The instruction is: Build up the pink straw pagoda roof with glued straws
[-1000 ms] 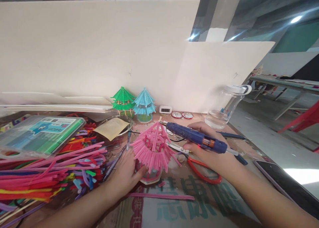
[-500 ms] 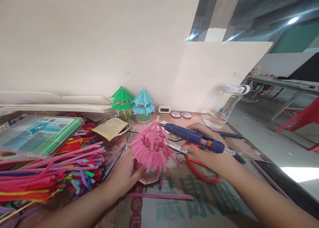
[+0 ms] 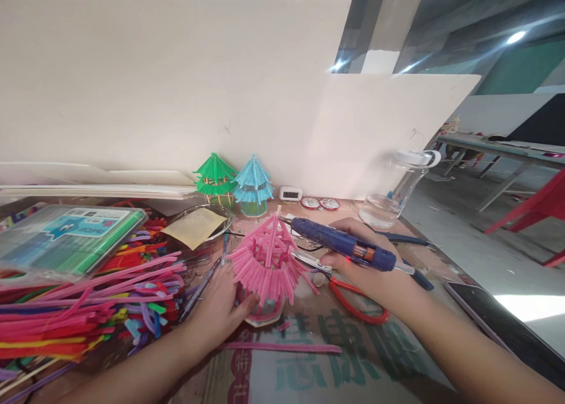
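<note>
A pink pipe-cleaner pavilion model with a fringed roof stands upright in the middle of the table. My left hand is closed around its lower left side, the thumb across the base and the other fingers partly hidden. In my right hand is a blue hot glue gun, lying sideways with its nozzle against or very close to the tip of the pink roof. A red light glows on the gun. Beneath that hand lie red-handled scissors. One pink pipe cleaner lies in front of the model.
Coloured pipe cleaners and a clear plastic case crowd the left. Behind stand a green model, a blue model and a small clock. A water bottle and a phone are on the right.
Hardly anything differs. The view has shifted very slightly; both hands, the glue gun and the pink model keep their places.
</note>
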